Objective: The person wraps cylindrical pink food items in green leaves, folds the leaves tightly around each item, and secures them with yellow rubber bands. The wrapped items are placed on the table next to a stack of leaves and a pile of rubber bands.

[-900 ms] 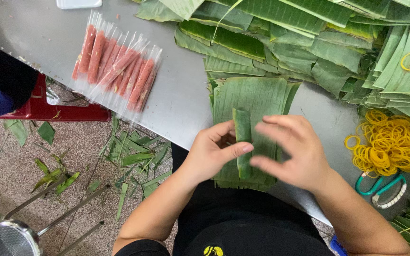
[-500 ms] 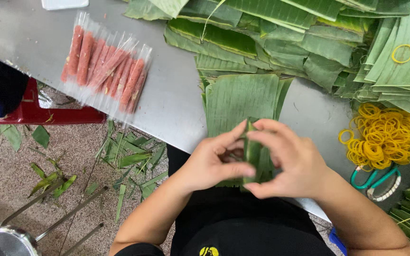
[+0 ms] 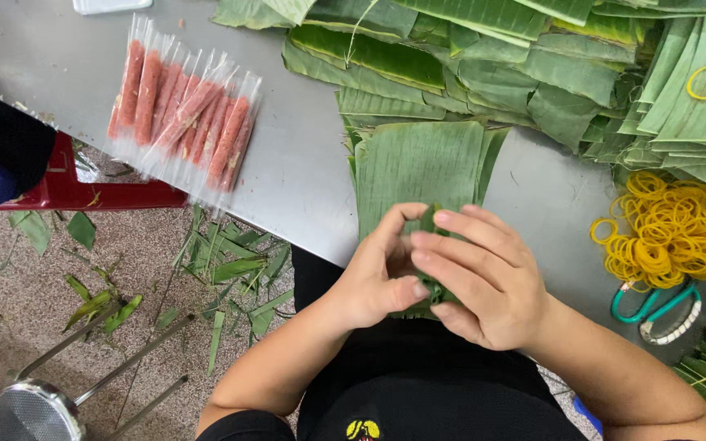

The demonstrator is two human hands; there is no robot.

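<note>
- Green leaf bundle point(image 3: 429, 222) sits pinched between both my hands, just over the near edge of the table; only a sliver of it shows between my fingers.
- My left hand point(image 3: 379, 278) is curled around the bundle's left side, thumb pressed across the front.
- My right hand point(image 3: 484, 273) is closed over it from the right, fingers laid flat across the top and overlapping the left thumb.
- Directly beyond my knuckles lies a flat stack of banana leaves point(image 3: 418, 159), ribs running away from me.
- Farther beyond that stack, a loose heap of leaf pieces point(image 3: 525, 65) covers the far side of the grey metal table point(image 3: 304, 180).
- Right of my right hand is a pile of yellow rubber bands point(image 3: 672, 233), with teal-handled scissors point(image 3: 655, 306) just nearer to me than the pile.
- Well left of my left hand, a sheet of pink sausages in clear plastic sleeves point(image 3: 185, 114) lies on the table.
- Below the table on my left, leaf scraps point(image 3: 230, 261) litter the floor beside a red stool point(image 3: 67, 188).
</note>
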